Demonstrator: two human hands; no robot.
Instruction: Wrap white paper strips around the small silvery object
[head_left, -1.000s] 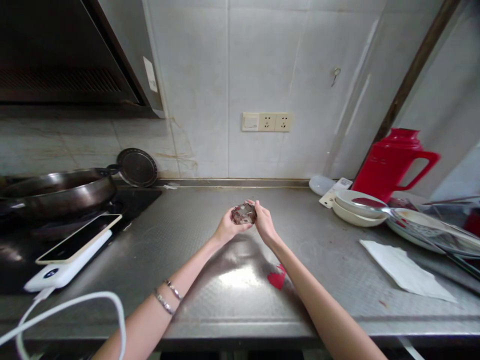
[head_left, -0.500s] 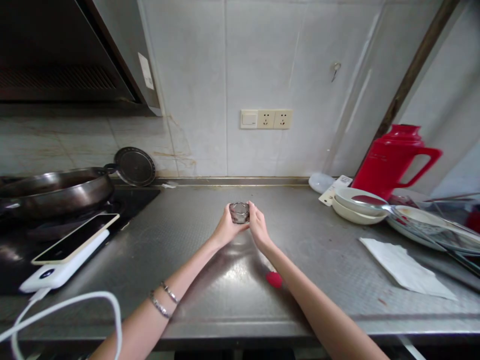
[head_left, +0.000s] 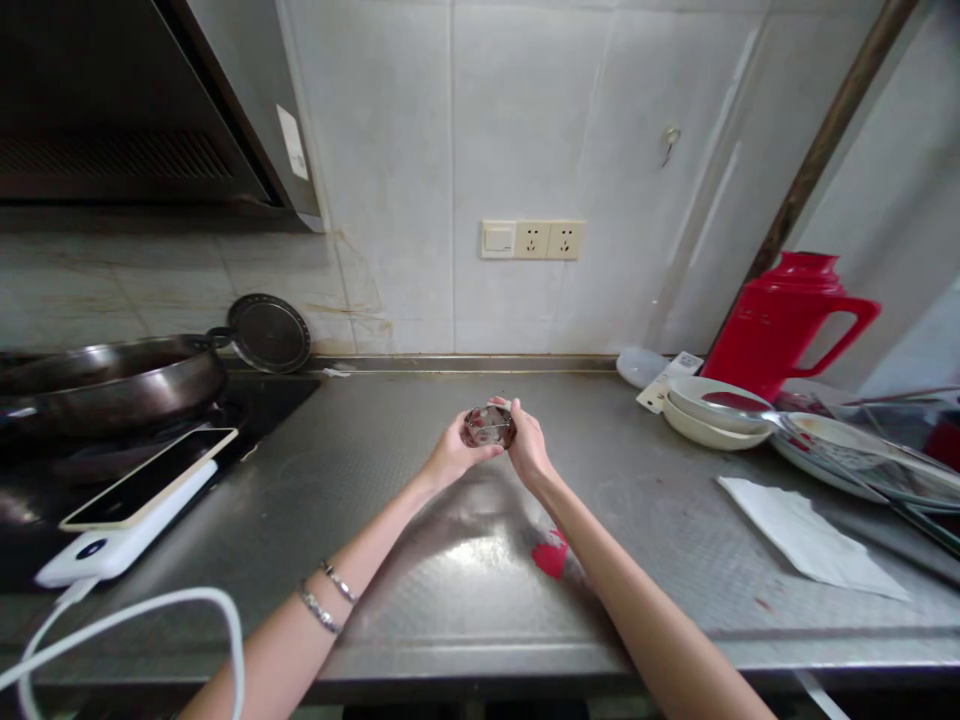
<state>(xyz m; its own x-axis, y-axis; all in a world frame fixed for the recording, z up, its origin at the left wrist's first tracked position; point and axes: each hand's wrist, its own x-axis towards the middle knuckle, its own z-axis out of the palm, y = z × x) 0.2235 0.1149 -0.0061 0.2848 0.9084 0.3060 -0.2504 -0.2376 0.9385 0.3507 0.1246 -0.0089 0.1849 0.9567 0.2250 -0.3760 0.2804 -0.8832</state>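
Both my hands hold a small clear glass (head_left: 488, 426) a little above the steel counter (head_left: 420, 520), near its middle. My left hand (head_left: 452, 455) cups the glass from the left with curled fingers. My right hand (head_left: 529, 445) grips it from the right. The glass is tipped so its mouth faces me. A small red scrap (head_left: 551, 556) lies on the counter under my right forearm.
At left are a dark wok (head_left: 112, 375), a round lid (head_left: 270, 333) against the wall, and a phone on a white power bank (head_left: 127, 505) with a white cable (head_left: 135, 620). At right stand a red jug (head_left: 787, 315), stacked bowls (head_left: 712, 412), plates and a white napkin (head_left: 806, 540).
The glass stood upright between my hands half a second ago; now it is tipped toward me and my hands sit slightly further right.
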